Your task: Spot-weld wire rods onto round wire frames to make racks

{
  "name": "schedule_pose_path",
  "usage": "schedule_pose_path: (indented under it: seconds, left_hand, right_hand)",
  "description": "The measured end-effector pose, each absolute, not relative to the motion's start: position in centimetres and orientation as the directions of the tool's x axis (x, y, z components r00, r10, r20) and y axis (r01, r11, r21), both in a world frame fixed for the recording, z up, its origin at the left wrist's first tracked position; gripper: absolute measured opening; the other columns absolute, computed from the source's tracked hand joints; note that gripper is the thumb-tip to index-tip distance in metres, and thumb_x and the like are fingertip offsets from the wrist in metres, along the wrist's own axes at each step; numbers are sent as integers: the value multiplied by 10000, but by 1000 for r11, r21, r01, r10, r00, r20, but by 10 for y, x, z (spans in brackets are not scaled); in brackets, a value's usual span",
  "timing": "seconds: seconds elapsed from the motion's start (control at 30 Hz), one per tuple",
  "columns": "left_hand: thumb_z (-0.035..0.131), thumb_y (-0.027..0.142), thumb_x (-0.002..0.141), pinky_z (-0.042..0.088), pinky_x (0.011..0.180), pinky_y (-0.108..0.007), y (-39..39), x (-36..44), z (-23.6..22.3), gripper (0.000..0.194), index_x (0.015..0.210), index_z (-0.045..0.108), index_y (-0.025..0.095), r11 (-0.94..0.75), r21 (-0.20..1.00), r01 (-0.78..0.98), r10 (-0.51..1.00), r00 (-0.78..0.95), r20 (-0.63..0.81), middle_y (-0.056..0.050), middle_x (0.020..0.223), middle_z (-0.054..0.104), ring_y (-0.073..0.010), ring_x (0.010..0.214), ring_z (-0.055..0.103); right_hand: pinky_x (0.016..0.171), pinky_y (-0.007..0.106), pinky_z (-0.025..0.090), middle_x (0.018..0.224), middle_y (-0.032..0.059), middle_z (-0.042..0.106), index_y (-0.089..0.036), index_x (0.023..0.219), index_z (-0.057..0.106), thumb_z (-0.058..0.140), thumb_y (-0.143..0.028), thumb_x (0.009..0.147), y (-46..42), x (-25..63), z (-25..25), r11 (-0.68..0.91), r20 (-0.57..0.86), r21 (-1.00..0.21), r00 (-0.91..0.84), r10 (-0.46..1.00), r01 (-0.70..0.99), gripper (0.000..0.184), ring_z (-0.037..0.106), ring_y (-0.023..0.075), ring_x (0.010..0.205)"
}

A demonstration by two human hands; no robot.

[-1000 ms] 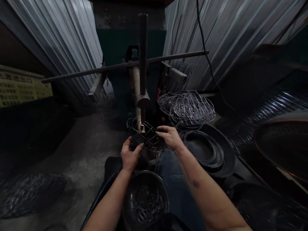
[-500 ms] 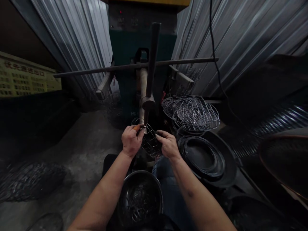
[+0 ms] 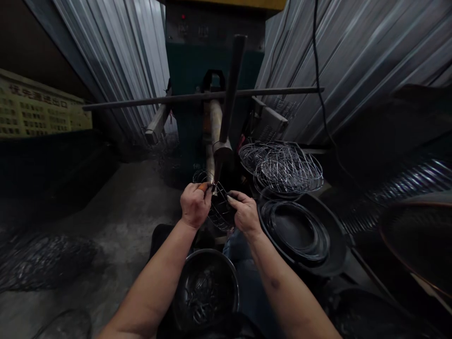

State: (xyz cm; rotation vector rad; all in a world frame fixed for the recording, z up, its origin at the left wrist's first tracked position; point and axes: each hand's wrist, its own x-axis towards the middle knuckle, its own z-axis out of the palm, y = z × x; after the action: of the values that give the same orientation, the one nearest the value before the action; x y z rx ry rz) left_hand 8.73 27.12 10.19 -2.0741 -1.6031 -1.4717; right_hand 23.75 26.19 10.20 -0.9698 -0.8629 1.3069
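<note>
A round wire rack [image 3: 219, 217] with crossing rods lies tilted between my hands, under the pointed metal rod of a machine [image 3: 218, 172]. My right hand [image 3: 244, 212] pinches the rack's right side between thumb and forefinger. Closed in a pinch, my left hand [image 3: 196, 205] is right beside the rod's tip, at the rack's upper edge. Something orange [image 3: 203, 187] shows along its forefinger; whether it is a covering or a held piece I cannot tell. Below, a dark metal bowl [image 3: 236, 278] with small bent wire pieces [image 3: 201, 296] sits between my forearms.
Finished-looking round wire racks [image 3: 287, 167] are piled at the right. Nearer stands a pan [image 3: 341, 256] with coiled wire rings [image 3: 319, 240]. A long horizontal bar [image 3: 141, 102] crosses the machine's front. A yellow crate [image 3: 45, 108] stands at the left, dark wire [image 3: 45, 259] on the floor.
The view has shifted slightly, so the machine appears a little further right. Both hands keep their pinch at the rack, and the rack stays under the rod with hardly any movement.
</note>
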Motion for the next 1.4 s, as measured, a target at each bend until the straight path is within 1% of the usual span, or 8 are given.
schedule_pose_path:
  seconds: [0.13, 0.23, 0.33, 0.43, 0.6, 0.7, 0.87, 1.4]
  left_hand:
    - [524, 292, 893, 463, 781, -368, 273, 88, 104, 227, 892, 709, 159, -414, 479, 774, 706, -59, 705, -105, 824, 680, -222, 778, 590]
    - [568, 306, 868, 473, 831, -364, 268, 87, 98, 200, 917, 717, 182, -419, 627, 657, 742, -149, 653, -83, 858, 688, -212, 822, 610]
    - [608, 291, 831, 472, 898, -354, 258, 83, 76, 240, 1031, 703, 199, -296, 874, 384, 803, -396, 446, -68, 1004, 687, -206, 933, 629]
    - [736, 221, 652, 442, 979, -386, 252, 79, 44, 443, 1092, 689, 192, -134, 972, 192, 873, -441, 207, -79, 1136, 657, -248, 1073, 599]
    - [752, 124, 515, 447, 984, -416, 259, 78, 17, 792, 1286, 584, 190, -2, 988, -155, 981, -192, -29, -84, 1225, 627, -269, 1100, 593]
    - [792, 113, 476, 487, 921, -387, 262, 83, 20, 861, 1301, 557, 185, 22, 944, -328, 997, -65, -45, -78, 1169, 653, -258, 1053, 612]
    - [825, 203, 518, 499, 837, -335, 260, 96, 24, 630, 1115, 629, 150, -17, 905, -425, 978, -197, -73, -68, 995, 688, -200, 881, 647]
    - [849, 271, 501, 463, 759, -278, 269, 109, 13, 633, 1070, 608, 134, -23, 872, -488, 924, -343, -168, -43, 872, 660, -142, 768, 605]
  right_hand:
    - [648, 293, 454, 650, -5, 636, -187, 693, 715, 764, -324, 523, 263, 235, 104, -13, -50, -938, 99, 994, -348, 224, 534, 142, 612]
    - [605, 275, 442, 621, -9, 618, -186, 695, 719, 770, -339, 533, 262, 238, 107, -28, -62, -940, 91, 994, -341, 228, 516, 132, 586]
    - [638, 275, 465, 674, 1, 652, -189, 762, 741, 796, -356, 565, 256, 251, 106, -38, -55, -955, 51, 997, -296, 264, 552, 142, 630]
    - [743, 313, 498, 815, 33, 711, -193, 866, 757, 819, -388, 600, 245, 274, 96, -69, -59, -974, -53, 997, -214, 336, 616, 182, 751]
    - [791, 364, 509, 816, 56, 730, -203, 808, 776, 837, -432, 584, 228, 297, 67, -129, -119, -984, -86, 989, -124, 326, 645, 221, 792]
    - [789, 366, 508, 791, 50, 727, -212, 759, 776, 833, -413, 575, 224, 294, 61, -69, -68, -993, -17, 998, -100, 278, 640, 216, 773]
    - [752, 354, 515, 760, 37, 720, -209, 762, 779, 798, -362, 595, 231, 282, 79, 0, -1, -998, 25, 1000, -69, 227, 631, 196, 726]
    - [638, 310, 490, 687, 22, 682, -177, 772, 753, 823, -430, 552, 267, 268, 93, 3, -7, -994, 83, 997, -114, 343, 594, 163, 633]
